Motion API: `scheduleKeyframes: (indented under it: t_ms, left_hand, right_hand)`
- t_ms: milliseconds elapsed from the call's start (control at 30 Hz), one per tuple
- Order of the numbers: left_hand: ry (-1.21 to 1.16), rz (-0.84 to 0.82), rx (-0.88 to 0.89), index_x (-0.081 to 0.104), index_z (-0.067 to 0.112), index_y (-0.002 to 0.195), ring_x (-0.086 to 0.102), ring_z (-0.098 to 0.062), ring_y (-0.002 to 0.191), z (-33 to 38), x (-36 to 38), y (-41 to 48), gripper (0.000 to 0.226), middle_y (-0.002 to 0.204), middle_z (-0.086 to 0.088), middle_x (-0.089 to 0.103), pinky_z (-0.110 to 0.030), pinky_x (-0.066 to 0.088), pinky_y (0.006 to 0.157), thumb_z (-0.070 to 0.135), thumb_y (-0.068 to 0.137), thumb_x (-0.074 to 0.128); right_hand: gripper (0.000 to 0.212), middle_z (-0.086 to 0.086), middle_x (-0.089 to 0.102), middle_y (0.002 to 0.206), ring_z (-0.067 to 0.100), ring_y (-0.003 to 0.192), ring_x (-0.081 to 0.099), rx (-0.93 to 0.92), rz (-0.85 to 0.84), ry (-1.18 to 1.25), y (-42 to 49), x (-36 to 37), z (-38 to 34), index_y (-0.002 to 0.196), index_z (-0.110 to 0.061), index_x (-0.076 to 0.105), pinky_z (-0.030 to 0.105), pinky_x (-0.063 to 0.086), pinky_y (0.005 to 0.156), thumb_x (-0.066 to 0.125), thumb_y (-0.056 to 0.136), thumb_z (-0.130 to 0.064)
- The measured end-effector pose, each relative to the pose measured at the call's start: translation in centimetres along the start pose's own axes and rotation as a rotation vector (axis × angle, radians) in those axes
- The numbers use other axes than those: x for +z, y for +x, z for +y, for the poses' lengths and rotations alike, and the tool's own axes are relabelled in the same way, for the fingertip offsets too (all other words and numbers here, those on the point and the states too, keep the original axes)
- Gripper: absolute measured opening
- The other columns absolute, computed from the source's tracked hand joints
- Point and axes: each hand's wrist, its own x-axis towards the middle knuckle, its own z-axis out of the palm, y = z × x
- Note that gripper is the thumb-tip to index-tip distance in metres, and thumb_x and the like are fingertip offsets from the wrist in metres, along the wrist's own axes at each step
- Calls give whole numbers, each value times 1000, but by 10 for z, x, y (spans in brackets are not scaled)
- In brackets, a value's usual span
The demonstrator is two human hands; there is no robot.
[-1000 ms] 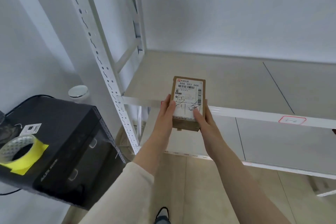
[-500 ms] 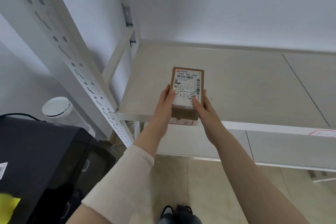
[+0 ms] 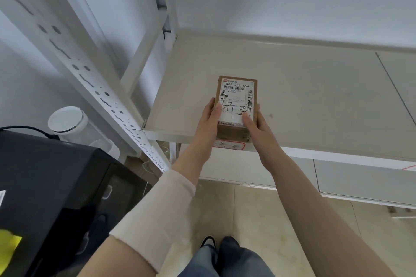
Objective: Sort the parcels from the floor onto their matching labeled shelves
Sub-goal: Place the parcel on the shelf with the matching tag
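Observation:
A small brown cardboard parcel [image 3: 236,96] with a white shipping label and black handwriting sits over the front left part of the beige shelf board [image 3: 292,96]. My left hand [image 3: 208,122] grips its left side and my right hand [image 3: 255,125] its right side, thumbs lying on the label. Right below the parcel, a red-bordered handwritten shelf label [image 3: 229,145] is stuck to the shelf's white front rail, partly covered by my hands. Whether the parcel's base rests on the board is hidden.
The rack's white perforated upright [image 3: 94,78] slants down at the left. A black cabinet [image 3: 56,186] with a cable stands at the lower left, a white round-lidded container [image 3: 67,121] behind it. A lower shelf [image 3: 360,177] and tiled floor lie below. Another red label [image 3: 409,167] is at the right.
The parcel, held in both hands, has travelled forward from in front of the rail to above the shelf board. My view has come closer to the rack and shifted right.

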Motion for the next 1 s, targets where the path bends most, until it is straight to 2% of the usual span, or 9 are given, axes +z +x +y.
scheduleKeyframes:
  t_ms: [100, 167, 233, 300, 367, 467, 633, 800, 1000]
  left_hand:
    - [67, -10, 47, 28, 28, 148, 49, -14, 126, 4, -4, 0, 65, 147, 1, 46, -34, 39, 107, 55, 90, 39]
    - [189, 14, 119, 20, 24, 151, 37, -8, 132, 7, -12, -4, 63, 155, 4, 32, -25, 32, 107, 45, 95, 40]
    - [354, 6, 236, 17, 23, 151, 25, -11, 143, 6, -28, -7, 72, 159, 4, 23, -31, 25, 116, 40, 91, 52]
    - [512, -38, 285, 17, 26, 151, 21, -10, 145, 4, -40, -8, 86, 159, 6, 21, -33, 21, 117, 41, 81, 65]
    - [640, -62, 289, 17, 25, 151, 21, -11, 144, 0, -43, -6, 93, 159, 6, 22, -31, 20, 115, 36, 76, 72]
    - [694, -63, 319, 19, 22, 150, 27, -14, 144, -5, -39, 2, 96, 157, 3, 28, -35, 25, 118, 30, 74, 76]
    - [651, -36, 336, 27, 21, 148, 40, -16, 136, -9, -32, 13, 91, 148, 0, 43, -36, 34, 113, 24, 73, 78]
    - [596, -31, 337, 27, 22, 149, 40, -16, 137, -6, -26, 27, 92, 148, 0, 43, -40, 35, 113, 22, 72, 78]
    - [600, -30, 335, 26, 20, 149, 40, -16, 137, 3, -20, 47, 94, 150, 0, 40, -35, 33, 113, 21, 72, 79]
  right_hand:
    - [55, -18, 55, 124, -17, 90, 60, -18, -23, -43, -4, -3, 1, 149, -24, 27, -3, 44, 61, 44, 98, -34]
    - [69, -10, 45, 146, -9, 118, 53, -38, -18, -107, -12, -9, 5, 152, -20, 20, 2, 43, 84, 51, 93, -38]
    - [91, -4, 23, 161, 12, 143, 33, -46, 41, -256, -20, -17, 9, 154, -20, 11, 22, 35, 109, 60, 82, -47]
    - [94, -3, 22, 161, 17, 147, 26, -113, 107, -430, -23, -22, 14, 153, -18, 16, 36, 27, 118, 69, 79, -41]
    - [91, 1, 29, 158, 18, 146, 28, -216, 152, -543, -22, -20, 16, 151, -13, 25, 29, 24, 118, 74, 77, -33]
    - [90, 7, 40, 153, 20, 142, 37, -303, 196, -591, -13, -15, 16, 148, -10, 31, 19, 25, 109, 78, 74, -28]
    - [88, 3, 41, 152, 17, 143, 36, -315, 233, -561, -1, -15, 18, 148, -17, 34, 29, 32, 110, 78, 73, -32]
    - [85, 3, 41, 153, 19, 143, 36, -316, 240, -583, 15, -18, 12, 148, -20, 31, 32, 33, 110, 75, 76, -31]
    - [85, 1, 37, 155, 18, 144, 34, -305, 238, -584, 34, -23, 4, 149, -22, 30, 35, 33, 112, 74, 78, -31]
